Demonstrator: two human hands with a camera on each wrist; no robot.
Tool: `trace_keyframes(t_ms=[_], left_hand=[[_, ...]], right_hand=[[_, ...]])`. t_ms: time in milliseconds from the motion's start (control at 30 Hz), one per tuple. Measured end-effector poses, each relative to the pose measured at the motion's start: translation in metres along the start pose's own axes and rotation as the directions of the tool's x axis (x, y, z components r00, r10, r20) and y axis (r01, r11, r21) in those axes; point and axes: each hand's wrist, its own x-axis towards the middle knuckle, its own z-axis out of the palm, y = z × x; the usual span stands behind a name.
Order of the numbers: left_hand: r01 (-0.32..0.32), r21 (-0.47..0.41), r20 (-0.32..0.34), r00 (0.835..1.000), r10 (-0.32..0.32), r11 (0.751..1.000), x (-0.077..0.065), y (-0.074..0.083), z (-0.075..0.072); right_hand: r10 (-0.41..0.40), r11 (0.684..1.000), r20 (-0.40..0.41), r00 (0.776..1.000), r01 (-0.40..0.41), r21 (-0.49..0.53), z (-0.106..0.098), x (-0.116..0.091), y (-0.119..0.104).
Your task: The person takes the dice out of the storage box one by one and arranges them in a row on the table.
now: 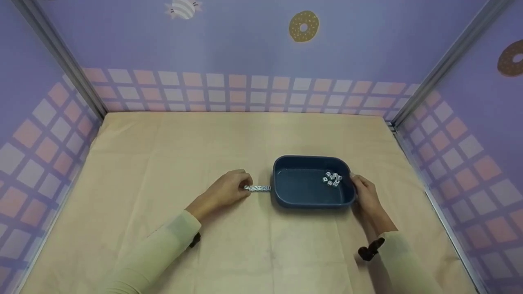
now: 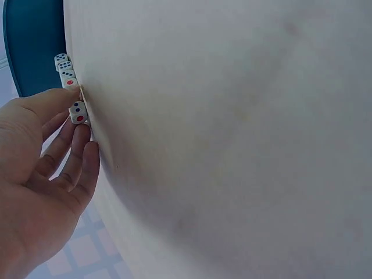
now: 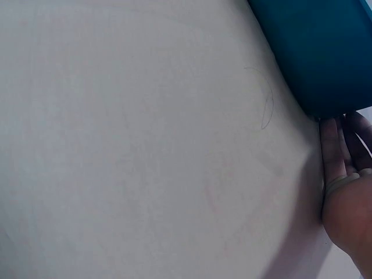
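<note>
A short row of white dice (image 1: 260, 188) lies on the cloth, running up to the left wall of a dark blue rectangular box (image 1: 312, 204). My left hand (image 1: 231, 185) is at the row's left end and pinches dice there; in the left wrist view, the thumb (image 2: 55, 102) crosses the row, with the other fingers behind and below. Red and blue pips show on the nearest die (image 2: 78, 113). Inside the box, toward its right, sits a loose cluster of several dice (image 1: 333, 179). My right hand (image 1: 366, 196) touches the box's right end, fingers (image 3: 331, 148) extended against it.
A pale beige cloth (image 1: 196, 143) covers the table. Purple panels (image 1: 245, 49) with a checked border rise at the back and both sides, joined by metal posts (image 1: 61, 57) at the back corners.
</note>
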Motion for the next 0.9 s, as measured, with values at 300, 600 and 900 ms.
trace_keyframes(t_ms=[300,600,900], left_hand=[[0.003,-0.001,0.003,1.000,-0.003,1.000,0.001,0.000,0.003],[-0.003,0.017,-0.023,1.000,0.003,1.000,0.006,0.000,0.006],[0.012,-0.044,0.011,1.000,-0.011,0.999,0.013,0.006,-0.011]], right_hand=[[0.004,1.000,0.023,1.000,-0.004,-0.012,-0.001,-0.004,-0.006],[0.006,1.000,0.014,1.000,-0.006,-0.013,-0.001,-0.003,-0.005],[-0.041,0.999,0.006,0.999,0.041,0.000,-0.001,0.000,0.002]])
